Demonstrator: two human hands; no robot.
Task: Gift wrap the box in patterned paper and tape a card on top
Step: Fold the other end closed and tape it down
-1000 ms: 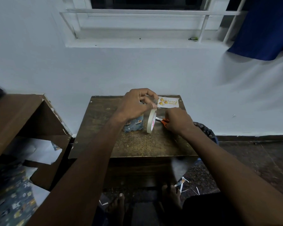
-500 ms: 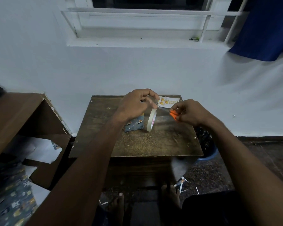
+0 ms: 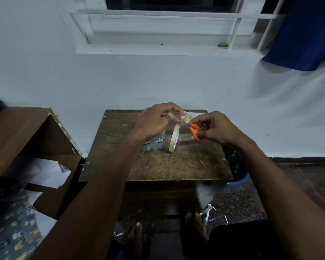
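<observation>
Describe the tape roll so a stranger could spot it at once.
Find the small wooden table below the window. Near its middle, the tape roll stands on edge, just right of the wrapped box and under the left hand. It is the only pale ring there.

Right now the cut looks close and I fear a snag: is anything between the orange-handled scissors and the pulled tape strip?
Nothing visible: the orange-handled scissors point straight at the strip the left hand holds above the white tape roll.

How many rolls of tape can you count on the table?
1. The tape roll stands on edge mid-table, right of the wrapped box. Others may be hidden behind the hands.
</observation>
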